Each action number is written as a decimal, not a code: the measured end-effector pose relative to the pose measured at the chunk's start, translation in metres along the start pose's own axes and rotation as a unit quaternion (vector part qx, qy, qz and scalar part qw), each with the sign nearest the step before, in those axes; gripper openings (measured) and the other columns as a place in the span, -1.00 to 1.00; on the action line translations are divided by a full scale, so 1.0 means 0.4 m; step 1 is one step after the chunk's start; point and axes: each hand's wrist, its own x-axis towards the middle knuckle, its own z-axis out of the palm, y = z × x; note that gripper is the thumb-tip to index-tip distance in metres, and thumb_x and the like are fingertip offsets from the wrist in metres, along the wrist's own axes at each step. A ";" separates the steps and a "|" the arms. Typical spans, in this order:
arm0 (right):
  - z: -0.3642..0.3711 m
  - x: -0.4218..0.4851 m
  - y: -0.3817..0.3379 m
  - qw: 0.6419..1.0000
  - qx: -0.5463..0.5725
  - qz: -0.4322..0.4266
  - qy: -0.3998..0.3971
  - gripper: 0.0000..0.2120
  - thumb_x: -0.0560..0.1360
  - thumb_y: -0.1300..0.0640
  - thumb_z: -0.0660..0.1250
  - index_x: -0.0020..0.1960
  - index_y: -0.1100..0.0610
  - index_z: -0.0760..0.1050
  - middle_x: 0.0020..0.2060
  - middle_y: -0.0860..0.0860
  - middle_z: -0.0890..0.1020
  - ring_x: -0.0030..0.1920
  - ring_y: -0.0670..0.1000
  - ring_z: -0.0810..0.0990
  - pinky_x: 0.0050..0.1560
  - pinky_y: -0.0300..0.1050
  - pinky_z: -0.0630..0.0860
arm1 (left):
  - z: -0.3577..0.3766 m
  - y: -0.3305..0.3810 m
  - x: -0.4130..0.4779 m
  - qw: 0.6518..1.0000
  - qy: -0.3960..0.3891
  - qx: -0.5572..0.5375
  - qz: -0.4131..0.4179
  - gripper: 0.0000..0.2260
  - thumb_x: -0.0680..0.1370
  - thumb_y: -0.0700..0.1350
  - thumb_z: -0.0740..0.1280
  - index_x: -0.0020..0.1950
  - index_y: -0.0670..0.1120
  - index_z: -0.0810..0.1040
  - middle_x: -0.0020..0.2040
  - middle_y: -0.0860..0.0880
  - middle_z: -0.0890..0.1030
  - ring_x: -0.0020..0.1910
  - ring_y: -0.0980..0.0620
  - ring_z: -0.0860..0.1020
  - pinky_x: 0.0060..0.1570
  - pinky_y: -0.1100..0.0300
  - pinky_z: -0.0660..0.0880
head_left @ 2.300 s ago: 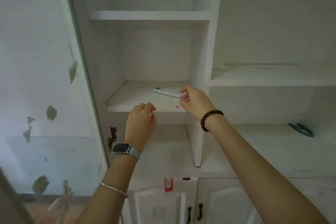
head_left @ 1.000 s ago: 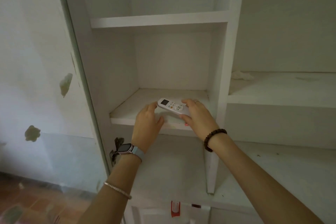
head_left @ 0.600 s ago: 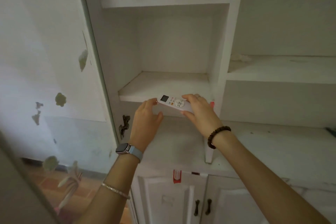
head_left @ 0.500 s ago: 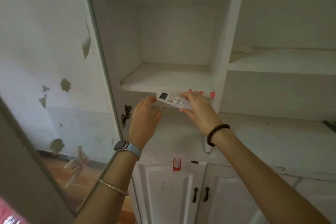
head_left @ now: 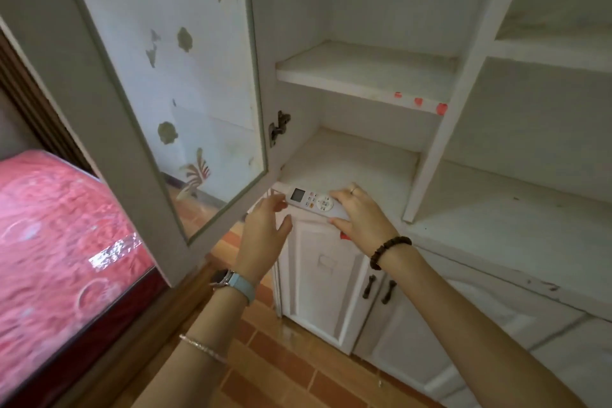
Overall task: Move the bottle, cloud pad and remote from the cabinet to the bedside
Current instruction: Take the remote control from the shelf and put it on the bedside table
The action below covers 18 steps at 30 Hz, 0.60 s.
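White cabinet (head_left: 364, 76) with open shelves; its glass door (head_left: 99, 109) stands open at its left, with a red bed (head_left: 49, 242) beyond that. Before the cabinet's lower ledge, the right hand (head_left: 361, 219) pinches one end of a white remote (head_left: 311, 200), fingers above, thumb below. The left hand (head_left: 265, 228), fingers loosely spread and empty, sits just beside its screen end.

Shelf (head_left: 357, 73): white, inside the cabinet (head_left: 440, 129); three red marks (head_left: 418, 101) on its front edge.
Ledge (head_left: 347, 159): white, below that shelf.
Bed (head_left: 49, 242): red cover, left of the cabinet.
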 end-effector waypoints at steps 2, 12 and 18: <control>0.044 -0.031 0.007 0.999 0.010 -0.019 -0.033 -0.54 0.50 0.15 0.38 0.36 0.18 0.40 0.17 0.09 0.44 0.20 0.05 0.44 0.27 -0.14 0.37 | 0.004 -0.018 -0.074 0.999 0.005 0.006 -0.035 -0.69 0.50 -0.21 0.34 0.24 -0.13 0.48 0.06 0.04 0.56 0.02 0.13 0.50 0.10 0.15 0.47; 0.259 -0.157 -0.099 0.966 0.047 -0.165 -0.192 -0.57 0.49 0.18 0.39 0.33 0.16 0.41 0.18 0.06 0.45 0.21 0.02 0.45 0.26 -0.13 0.41 | -0.071 -0.063 -0.452 0.963 0.097 0.054 -0.246 -0.67 0.45 -0.26 0.36 0.20 -0.08 0.51 0.02 0.01 0.58 -0.01 0.09 0.54 0.05 0.20 0.46; 0.372 -0.222 -0.280 0.928 0.033 -0.279 -0.246 -0.57 0.46 0.13 0.43 0.28 0.12 0.43 0.15 0.05 0.47 0.16 0.03 0.47 0.22 -0.06 0.46 | -0.206 -0.090 -0.653 0.923 0.174 0.080 -0.333 -0.72 0.47 -0.22 0.36 0.17 -0.07 0.51 0.03 0.01 0.59 -0.01 0.11 0.53 0.03 0.23 0.47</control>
